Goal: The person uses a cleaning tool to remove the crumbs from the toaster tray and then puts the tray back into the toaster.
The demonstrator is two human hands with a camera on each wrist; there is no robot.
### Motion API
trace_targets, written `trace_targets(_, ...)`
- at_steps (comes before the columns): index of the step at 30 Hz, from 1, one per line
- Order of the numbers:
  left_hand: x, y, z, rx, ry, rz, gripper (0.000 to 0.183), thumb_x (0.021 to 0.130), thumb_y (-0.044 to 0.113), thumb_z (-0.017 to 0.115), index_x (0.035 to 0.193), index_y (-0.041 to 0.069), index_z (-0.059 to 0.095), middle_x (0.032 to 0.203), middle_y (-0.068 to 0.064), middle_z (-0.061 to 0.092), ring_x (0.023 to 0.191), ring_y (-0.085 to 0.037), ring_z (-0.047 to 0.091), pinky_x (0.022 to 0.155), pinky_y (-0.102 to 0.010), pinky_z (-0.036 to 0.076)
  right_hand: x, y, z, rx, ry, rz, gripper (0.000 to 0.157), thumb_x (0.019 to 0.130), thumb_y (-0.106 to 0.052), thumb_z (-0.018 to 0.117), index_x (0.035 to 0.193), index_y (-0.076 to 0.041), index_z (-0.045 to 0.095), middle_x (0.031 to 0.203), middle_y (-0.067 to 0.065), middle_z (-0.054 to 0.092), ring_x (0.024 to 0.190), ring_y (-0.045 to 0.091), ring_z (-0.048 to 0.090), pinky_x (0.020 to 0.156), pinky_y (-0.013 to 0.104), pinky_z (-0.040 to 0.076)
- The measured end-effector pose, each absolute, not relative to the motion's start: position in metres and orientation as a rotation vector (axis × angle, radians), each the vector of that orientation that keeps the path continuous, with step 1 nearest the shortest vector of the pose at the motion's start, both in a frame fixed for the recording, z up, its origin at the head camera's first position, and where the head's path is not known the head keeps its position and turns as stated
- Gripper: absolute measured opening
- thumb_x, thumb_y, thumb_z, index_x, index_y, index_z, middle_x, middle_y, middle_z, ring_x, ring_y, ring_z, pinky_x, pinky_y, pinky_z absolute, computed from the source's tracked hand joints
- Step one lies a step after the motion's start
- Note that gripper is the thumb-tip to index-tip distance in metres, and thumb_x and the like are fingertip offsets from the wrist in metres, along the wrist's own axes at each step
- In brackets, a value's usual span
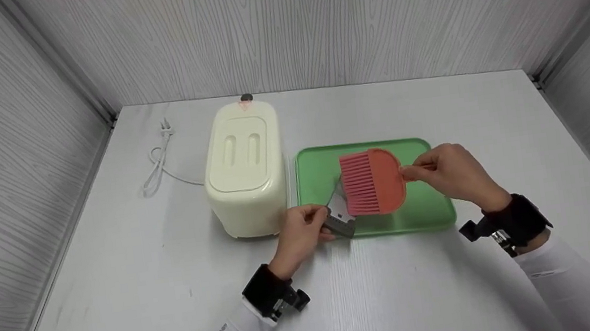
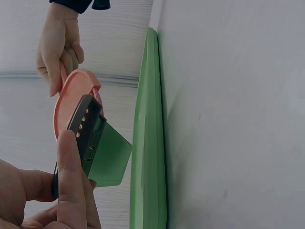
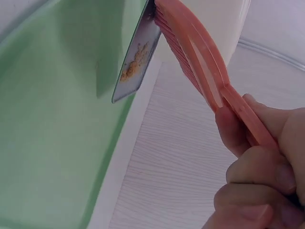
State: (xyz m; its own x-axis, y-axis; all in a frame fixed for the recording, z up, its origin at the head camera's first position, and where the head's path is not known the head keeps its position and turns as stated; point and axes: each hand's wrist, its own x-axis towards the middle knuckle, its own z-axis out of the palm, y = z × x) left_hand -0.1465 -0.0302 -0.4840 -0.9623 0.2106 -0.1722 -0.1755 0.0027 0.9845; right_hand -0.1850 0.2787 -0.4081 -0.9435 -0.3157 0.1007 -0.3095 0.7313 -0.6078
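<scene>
My left hand (image 1: pixel 300 236) pinches the dark end of a shiny metal crumb tray (image 1: pixel 339 209), held tilted above the green tray (image 1: pixel 430 216). Brown crumbs (image 3: pixel 136 63) lie on the metal in the right wrist view. With thumb and fingers my right hand (image 1: pixel 454 174) grips the handle of an orange brush (image 1: pixel 388 179), whose pink bristles (image 1: pixel 359 184) point left. In the head view the brush covers part of the crumb tray. At the dark end the bristles look close to the metal; I cannot tell if they touch.
A cream toaster (image 1: pixel 249 208) with a closed lid stands just left of the green tray, near my left hand. Its white cord and plug (image 1: pixel 166 130) lie farther left on the white table (image 1: pixel 119 302). Grey wood-patterned panels (image 1: pixel 310 21) enclose the table's back and sides.
</scene>
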Motion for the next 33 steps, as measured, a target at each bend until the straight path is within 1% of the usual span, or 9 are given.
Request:
trace_targets(3,-0.147,-0.03,-0.485,0.057,2.007,2.053,0.024,0.105,0.001,0.055,0.118,-0.016,0.066,0.089,-0.013,0.068,0.064,-0.011,0.065,0.068,-0.029,0.066,-0.185,0.28,-0.404,-0.568,2.941,-0.969,0.028,0.097,-0.037,0.075,0.075,-0.021,0.08,0.083,-0.006,0.079,0.069,0.005,0.065,0.056,0.022,0.03)
trace_targets(6,-0.147,-0.03,-0.486,0.073,2.003,2.061,0.026,0.105,0.002,0.054,0.118,-0.016,0.065,0.088,-0.011,0.066,0.064,-0.011,0.064,0.067,-0.029,0.066,-0.185,0.28,-0.401,-0.591,2.971,-0.917,0.027,0.096,-0.038,0.075,0.078,-0.02,0.082,0.083,-0.006,0.079,0.077,0.009,0.071,0.056,0.022,0.03)
trace_targets(9,-0.146,-0.03,-0.485,0.074,2.0,2.063,0.025,0.105,0.002,0.054,0.118,-0.016,0.066,0.087,-0.01,0.066,0.063,-0.011,0.064,0.067,-0.029,0.066,-0.184,0.278,-0.397,-0.603,3.005,-0.868,0.025,0.096,-0.039,0.075,0.083,-0.019,0.084,0.082,-0.006,0.079,0.072,0.009,0.067,0.056,0.022,0.034)
trace_targets(15,-0.147,-0.03,-0.485,0.071,2.006,2.056,0.024,0.105,0.002,0.054,0.118,-0.015,0.066,0.088,-0.012,0.067,0.063,-0.011,0.065,0.067,-0.029,0.066,-0.183,0.276,-0.392,-0.634,3.068,-0.792,0.031,0.094,-0.04,0.076,0.071,-0.02,0.077,0.076,-0.01,0.077,0.06,0.005,0.046,0.05,0.022,0.022)
trace_targets(20,-0.147,-0.03,-0.484,0.067,2.007,2.053,0.024,0.105,0.002,0.055,0.119,-0.015,0.066,0.09,-0.015,0.069,0.064,-0.012,0.065,0.068,-0.029,0.066,-0.184,0.276,-0.391,-0.657,3.096,-0.751,0.03,0.094,-0.039,0.077,0.069,-0.021,0.076,0.076,-0.01,0.077,0.06,0.005,0.046,0.05,0.022,0.021)
trace_targets(25,-0.147,-0.03,-0.484,0.057,2.005,2.054,0.024,0.105,0.002,0.055,0.119,-0.014,0.066,0.09,-0.015,0.068,0.064,-0.012,0.065,0.068,-0.029,0.066,-0.186,0.277,-0.391,-0.648,3.119,-0.716,0.025,0.093,-0.037,0.078,0.075,-0.019,0.081,0.074,-0.009,0.076,0.057,0.005,0.039,0.05,0.022,0.019)
trace_targets(28,-0.147,-0.03,-0.484,0.065,2.005,2.058,0.025,0.105,0.002,0.055,0.119,-0.015,0.066,0.09,-0.015,0.068,0.064,-0.012,0.065,0.068,-0.029,0.066,-0.187,0.278,-0.391,-0.633,3.137,-0.692,0.026,0.093,-0.036,0.078,0.074,-0.019,0.08,0.064,-0.009,0.07,0.057,0.005,0.034,0.05,0.023,0.017)
trace_targets(31,-0.147,-0.03,-0.485,0.078,2.001,2.066,0.025,0.105,0.001,0.054,0.119,-0.016,0.066,0.09,-0.015,0.068,0.065,-0.011,0.064,0.068,-0.029,0.066,-0.189,0.279,-0.393,-0.62,3.152,-0.689,0.023,0.093,-0.035,0.079,0.076,-0.02,0.081,0.061,-0.011,0.068,0.057,0.006,0.032,0.049,0.022,0.018)
trace_targets(33,-0.148,-0.03,-0.485,0.087,2.002,2.072,0.025,0.105,0.0,0.053,0.119,-0.016,0.066,0.09,-0.014,0.068,0.065,-0.011,0.064,0.067,-0.029,0.066,-0.19,0.28,-0.394,-0.61,3.163,-0.695,0.021,0.093,-0.035,0.079,0.079,-0.02,0.083,0.056,-0.012,0.06,0.057,0.006,0.031,0.049,0.022,0.018)
